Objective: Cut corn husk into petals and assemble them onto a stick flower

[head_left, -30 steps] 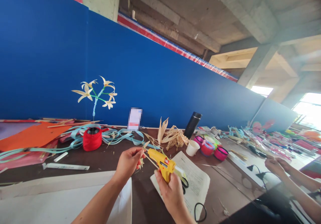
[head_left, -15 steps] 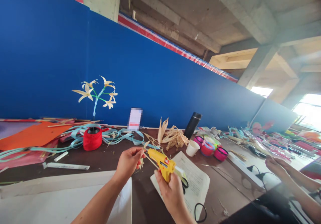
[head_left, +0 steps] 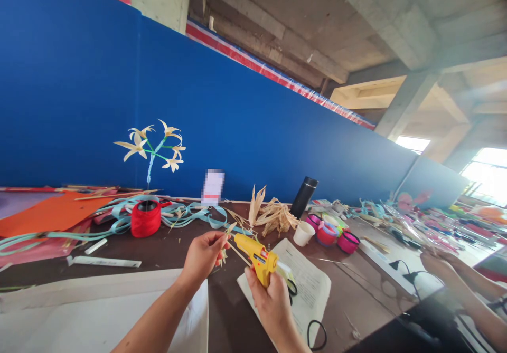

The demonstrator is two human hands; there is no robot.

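Note:
My right hand point(head_left: 273, 303) is wrapped round the handle of a yellow hot glue gun point(head_left: 257, 258), with a white glue stick at its back end. The gun's nozzle points left, close to the fingertips of my left hand point(head_left: 204, 253). Those fingertips pinch a small pale piece of corn husk point(head_left: 231, 228), and a thin pale strip hangs below it. My fingers partly hide the piece. Behind, a spray of husk flowers point(head_left: 152, 152) on a blue-wrapped stem stands upright in a red spool of ribbon point(head_left: 146, 220).
Dried corn husks point(head_left: 275, 216), a black bottle point(head_left: 304, 197), a white cup point(head_left: 304, 234) and pink rolls point(head_left: 348, 242) sit at the back. A printed sheet point(head_left: 304, 274) lies under the gun. White board point(head_left: 119, 311) is at front left. Another person's hands point(head_left: 439, 266) are at right, near a power strip point(head_left: 388, 266).
Hardly anything differs. Both my hands, the glue gun and the husk piece stay in nearly the same place. The other person's hands at right shift slightly.

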